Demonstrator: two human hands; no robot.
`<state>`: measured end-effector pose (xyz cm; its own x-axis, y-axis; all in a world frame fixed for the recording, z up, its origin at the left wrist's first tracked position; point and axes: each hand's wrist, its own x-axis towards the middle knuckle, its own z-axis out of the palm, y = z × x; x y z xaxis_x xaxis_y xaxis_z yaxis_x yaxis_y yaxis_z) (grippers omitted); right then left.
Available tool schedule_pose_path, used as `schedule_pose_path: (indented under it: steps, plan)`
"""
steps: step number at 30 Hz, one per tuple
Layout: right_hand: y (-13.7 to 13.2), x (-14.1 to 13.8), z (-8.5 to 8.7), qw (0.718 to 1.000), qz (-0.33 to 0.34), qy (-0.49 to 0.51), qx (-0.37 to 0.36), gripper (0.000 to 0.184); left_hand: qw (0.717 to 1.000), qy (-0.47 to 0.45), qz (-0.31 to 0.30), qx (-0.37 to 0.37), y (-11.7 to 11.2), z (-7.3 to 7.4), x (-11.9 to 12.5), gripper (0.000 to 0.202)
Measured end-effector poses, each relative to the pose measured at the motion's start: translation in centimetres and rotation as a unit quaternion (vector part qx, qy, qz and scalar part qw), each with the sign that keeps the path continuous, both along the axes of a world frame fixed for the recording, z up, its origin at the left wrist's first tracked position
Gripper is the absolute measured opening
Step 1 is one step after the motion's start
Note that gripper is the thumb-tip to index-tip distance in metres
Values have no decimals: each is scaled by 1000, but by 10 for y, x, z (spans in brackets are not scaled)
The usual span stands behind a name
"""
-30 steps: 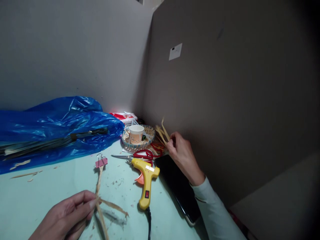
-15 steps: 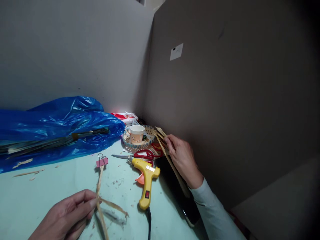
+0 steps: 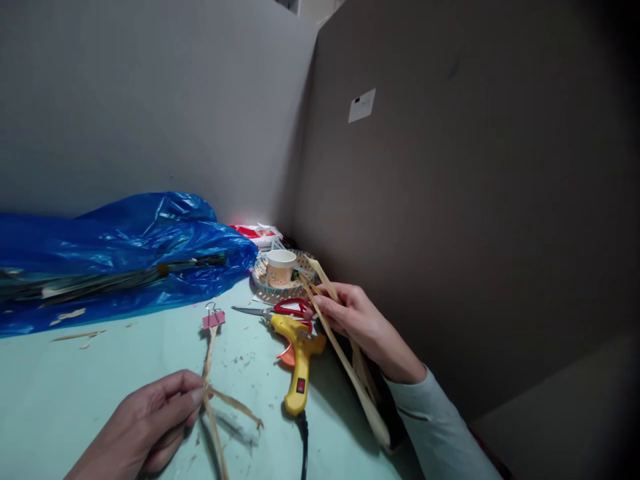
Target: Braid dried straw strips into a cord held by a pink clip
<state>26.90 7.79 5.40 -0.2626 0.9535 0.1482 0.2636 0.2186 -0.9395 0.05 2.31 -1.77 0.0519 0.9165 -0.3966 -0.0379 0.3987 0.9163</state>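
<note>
My left hand [image 3: 145, 427] pinches crossed tan straw strips [image 3: 215, 407] at the near edge of the pale green table [image 3: 100, 373]; a pink binder clip [image 3: 213, 319] grips the far end of one strip. My right hand [image 3: 357, 320] is closed on a bundle of long tan strips [image 3: 345, 360], held above the table beside the yellow glue gun [image 3: 299, 353]. The bundle slants from the woven tray down toward my sleeve.
Red-handled scissors [image 3: 283, 308] lie behind the glue gun. A paper cup [image 3: 280, 267] stands in a woven tray [image 3: 263, 283] near the corner. A blue plastic bag [image 3: 115, 257] with sticks fills the left back. A dark flat slab [image 3: 395, 427] lies under my right forearm. Brown board walls the right.
My right hand has drawn the bundle of strips away from the wall by the tray and toward me, over the glue gun side. My left hand has kept its pinch.
</note>
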Motion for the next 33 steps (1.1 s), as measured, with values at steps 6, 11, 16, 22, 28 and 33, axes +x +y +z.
schedule_pose_path:
  steps: [6, 11, 16, 22, 28, 33]
  plan:
    - [-24, -34, 5, 943, 212, 129, -223, 12, 1000, 1, -1, 6, -4, 13, 6, 32]
    - [-29, -60, -12, 922, 257, 120, -262, 21, 1000, 7, -12, 17, -3, 13, 6, 29]
    - [-31, -75, -35, 927, 230, 105, -278, 26, 1000, 0, -9, 15, -4, 16, 8, 28]
    - [-41, -88, -49, 958, 193, 0, -213, 22, 999, -29, -11, 18, -6, 19, 9, 22]
    - [-48, -88, -49, 974, 155, -124, -114, 22, 998, -36, -24, 50, -6, 13, 2, 20]
    - [-49, -90, -46, 972, 144, -161, -97, 25, 998, -14, -31, 45, -4, 13, 4, 26]
